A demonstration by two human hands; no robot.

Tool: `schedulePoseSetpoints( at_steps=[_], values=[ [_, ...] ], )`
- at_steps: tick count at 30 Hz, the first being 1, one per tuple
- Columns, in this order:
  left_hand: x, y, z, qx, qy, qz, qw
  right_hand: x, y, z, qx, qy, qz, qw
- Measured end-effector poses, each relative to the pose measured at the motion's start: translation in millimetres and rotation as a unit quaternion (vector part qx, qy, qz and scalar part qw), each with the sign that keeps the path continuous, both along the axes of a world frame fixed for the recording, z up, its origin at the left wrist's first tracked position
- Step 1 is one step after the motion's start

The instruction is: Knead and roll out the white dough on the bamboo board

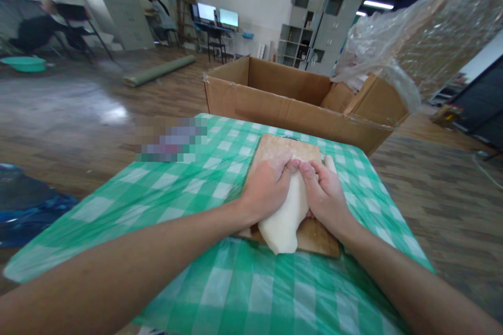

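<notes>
A pale, smooth piece of dough (285, 220) lies lengthwise over a wooden cutting board (320, 238), its near end reaching the board's front edge. My left hand (271, 183) grips the dough's far part from the left, thumb and fingers closed on it. From the right, my right hand (324, 188) pinches the same far end, its thumb close to the left thumb. The dough under both palms is hidden. Just beyond the right hand, the end of a whitish stick-like thing (329, 163) shows at the board's right edge; most of it is hidden.
The board rests on a table with a green checked plastic cover (188, 183). A blurred item (173, 138) lies at its left edge. Behind stands a large open cardboard box (275, 97) with plastic wrap (393, 47). A rolled mat (159, 70) is on the floor; people sit farther back.
</notes>
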State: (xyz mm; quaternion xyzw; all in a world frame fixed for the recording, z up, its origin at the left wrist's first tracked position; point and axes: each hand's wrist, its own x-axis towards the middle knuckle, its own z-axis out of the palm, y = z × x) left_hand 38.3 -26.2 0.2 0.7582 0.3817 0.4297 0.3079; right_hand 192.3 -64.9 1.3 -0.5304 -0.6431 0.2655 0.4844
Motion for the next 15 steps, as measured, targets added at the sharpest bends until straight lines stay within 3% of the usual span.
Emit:
schedulePoseSetpoints(
  at_steps=[5, 11, 15],
  values=[
    [5.9, 8.4, -2.4, -0.065, -0.064, -0.006, 0.996, -3.1, 10.9, 2.2, 0.094, -0.067, -0.04, 0.993],
    [1.5, 13.2, -7.9, -0.258, -0.17, -0.17, 0.936, 11.9, 17.1, 1.7, 0.113, -0.051, -0.12, 0.985],
    [0.8, 10.1, -9.3, -0.297, -0.165, -0.197, 0.92, 23.7, 19.1, -0.5, 0.119, 0.002, -0.153, 0.981]
  ],
)
